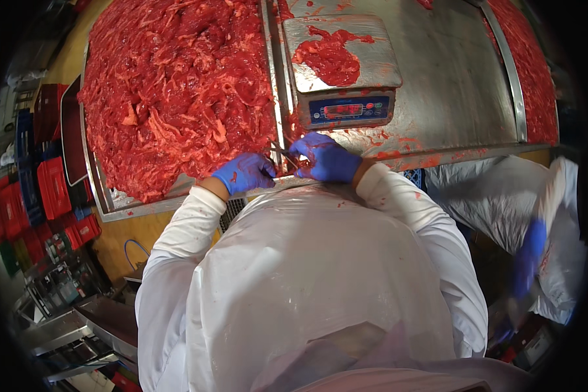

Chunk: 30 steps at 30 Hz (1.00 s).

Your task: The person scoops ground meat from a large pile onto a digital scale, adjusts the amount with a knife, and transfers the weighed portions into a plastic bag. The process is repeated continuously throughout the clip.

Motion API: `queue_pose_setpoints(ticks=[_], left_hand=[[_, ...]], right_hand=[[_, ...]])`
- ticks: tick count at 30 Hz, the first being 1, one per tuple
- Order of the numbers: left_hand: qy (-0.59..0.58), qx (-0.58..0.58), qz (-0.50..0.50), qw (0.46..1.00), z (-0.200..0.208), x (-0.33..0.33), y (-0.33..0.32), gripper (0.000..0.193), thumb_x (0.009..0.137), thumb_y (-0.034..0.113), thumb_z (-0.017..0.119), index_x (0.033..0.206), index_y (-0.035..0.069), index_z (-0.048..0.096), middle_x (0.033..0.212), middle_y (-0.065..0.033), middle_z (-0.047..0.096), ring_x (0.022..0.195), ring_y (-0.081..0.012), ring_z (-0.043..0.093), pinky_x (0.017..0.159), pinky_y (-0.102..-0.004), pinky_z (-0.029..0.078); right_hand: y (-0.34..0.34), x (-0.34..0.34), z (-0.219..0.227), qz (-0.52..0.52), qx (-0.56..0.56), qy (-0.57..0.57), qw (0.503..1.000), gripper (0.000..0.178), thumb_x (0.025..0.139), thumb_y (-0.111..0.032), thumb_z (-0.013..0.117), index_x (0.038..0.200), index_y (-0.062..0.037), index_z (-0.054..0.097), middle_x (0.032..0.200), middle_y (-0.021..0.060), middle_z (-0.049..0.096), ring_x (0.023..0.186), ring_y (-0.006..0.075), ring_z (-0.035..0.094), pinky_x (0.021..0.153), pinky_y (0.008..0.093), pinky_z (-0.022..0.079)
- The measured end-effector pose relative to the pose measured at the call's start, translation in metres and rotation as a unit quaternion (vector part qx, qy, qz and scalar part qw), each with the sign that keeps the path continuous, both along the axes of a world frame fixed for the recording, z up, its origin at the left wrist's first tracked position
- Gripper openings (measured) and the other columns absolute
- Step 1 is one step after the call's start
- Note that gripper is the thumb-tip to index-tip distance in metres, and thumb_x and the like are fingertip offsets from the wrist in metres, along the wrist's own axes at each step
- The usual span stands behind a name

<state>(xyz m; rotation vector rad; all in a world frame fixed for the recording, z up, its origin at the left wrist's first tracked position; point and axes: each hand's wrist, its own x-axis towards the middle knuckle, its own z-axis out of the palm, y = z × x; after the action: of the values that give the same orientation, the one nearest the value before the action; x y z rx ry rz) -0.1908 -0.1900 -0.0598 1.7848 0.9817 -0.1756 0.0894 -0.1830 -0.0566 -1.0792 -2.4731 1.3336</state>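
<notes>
My left hand (247,173), in a bloodied blue glove, is closed at the table's front edge, beside the meat-filled tray. Its fingers are curled, and what they hold, if anything, is hidden. Close to its right, my right hand (326,159), also blue-gloved, is closed on a thin metal tool (282,151) pointing left toward the tray's rim; its exact kind is unclear. A small red scrap of meat shows by the right fingertips. Just beyond this hand stands a digital scale (349,108) with a steel platform, on which lies a flat piece of red meat (333,57).
A large steel tray (111,212) heaped with raw red meat (176,98) fills the left. More meat (526,72) lies behind a metal divider (506,62) at the far right. A co-worker's blue-gloved hand (529,258) is at right. Red crates (53,189) stand at left.
</notes>
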Motion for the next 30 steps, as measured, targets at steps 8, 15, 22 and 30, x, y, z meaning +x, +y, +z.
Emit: queue_pose_setpoints(ticks=[8, 15, 22, 30], left_hand=[[-0.007, -0.052, 0.036, 0.998, 0.019, -0.017, 0.004, 0.020, 0.082, 0.016, 0.079, 0.097, 0.004, 0.074, 0.093, -0.0120, 0.073, 0.087, -0.0243, 0.068, 0.082, -0.0355, 0.054], [-0.084, 0.015, 0.127, 0.988, 0.041, -0.011, 0.056, 0.032, 0.083, 0.017, 0.078, 0.113, 0.006, 0.074, 0.097, -0.0112, 0.073, 0.091, -0.0229, 0.069, 0.083, -0.0365, 0.055], [-0.059, 0.159, 0.228, 0.959, 0.062, -0.027, 0.088, 0.042, 0.087, 0.020, 0.073, 0.127, 0.007, 0.070, 0.113, -0.0118, 0.071, 0.099, -0.0268, 0.068, 0.090, -0.0351, 0.054], [-0.098, 0.368, 0.364, 0.850, 0.029, 0.049, 0.179, 0.077, 0.079, 0.006, 0.068, 0.154, 0.007, 0.049, 0.153, -0.0245, 0.050, 0.136, -0.0368, 0.053, 0.114, -0.0411, 0.044]], right_hand=[[0.016, 0.097, 0.024, -0.037, -0.178, -0.126, 0.975, 0.028, 0.087, -0.016, 0.081, 0.110, -0.0077, 0.068, 0.095, 0.0064, 0.069, 0.089, 0.0180, 0.064, 0.084, 0.0344, 0.053], [0.080, 0.112, 0.106, -0.193, -0.281, 0.349, 0.873, 0.028, 0.100, -0.021, 0.069, 0.122, -0.0056, 0.064, 0.117, 0.0082, 0.070, 0.103, 0.0181, 0.066, 0.091, 0.0356, 0.055], [0.046, 0.162, 0.080, -0.500, -0.088, 0.336, 0.793, 0.036, 0.101, -0.019, 0.067, 0.134, -0.0062, 0.058, 0.128, 0.0121, 0.071, 0.118, 0.0203, 0.068, 0.100, 0.0375, 0.055], [0.037, 0.148, 0.062, -0.356, -0.211, 0.241, 0.878, 0.019, 0.092, 0.000, 0.072, 0.110, -0.0028, 0.066, 0.114, 0.0094, 0.073, 0.106, 0.0152, 0.070, 0.090, 0.0295, 0.055]])
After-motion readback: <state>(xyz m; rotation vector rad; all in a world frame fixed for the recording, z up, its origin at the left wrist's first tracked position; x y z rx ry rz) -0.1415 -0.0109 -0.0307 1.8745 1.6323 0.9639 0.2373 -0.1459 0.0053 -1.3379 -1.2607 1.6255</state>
